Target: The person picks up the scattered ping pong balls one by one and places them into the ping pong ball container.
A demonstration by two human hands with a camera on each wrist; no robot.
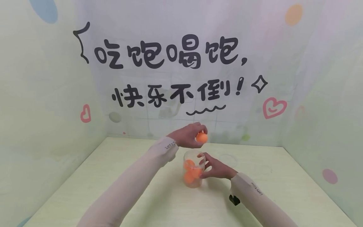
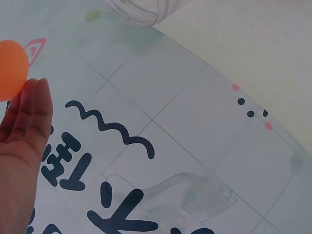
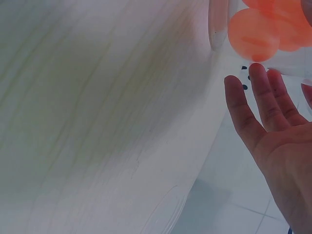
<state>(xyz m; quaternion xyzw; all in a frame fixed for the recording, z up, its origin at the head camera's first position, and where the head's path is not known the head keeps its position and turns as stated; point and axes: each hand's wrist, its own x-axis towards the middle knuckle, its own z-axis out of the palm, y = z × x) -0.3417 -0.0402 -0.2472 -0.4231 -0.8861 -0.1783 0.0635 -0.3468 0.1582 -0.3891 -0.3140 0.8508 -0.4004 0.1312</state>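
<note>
My left hand point(image 1: 188, 135) pinches an orange ping-pong ball point(image 1: 202, 137) above a clear jar point(image 1: 193, 185). In the left wrist view, that ball point(image 2: 12, 70) sits against the fingertips at the left edge, and part of the round jar rim point(image 2: 146, 22) shows at the top. Several more orange balls point(image 1: 189, 177) are piled inside the upright jar, which stands on the table. From the right, my right hand point(image 1: 218, 168) holds the jar's side, thumb at the front and fingers near the rim. The right wrist view shows its spread fingers point(image 3: 263, 92) close by a ball point(image 3: 253, 35) in the jar.
A clear, flat round piece point(image 1: 228, 160) lies on the pale wooden table point(image 1: 127, 195) behind the right hand. A small black object point(image 1: 234, 200) shows under the right sleeve. Printed curtain-like walls point(image 1: 181, 19) enclose the table at the back and both sides.
</note>
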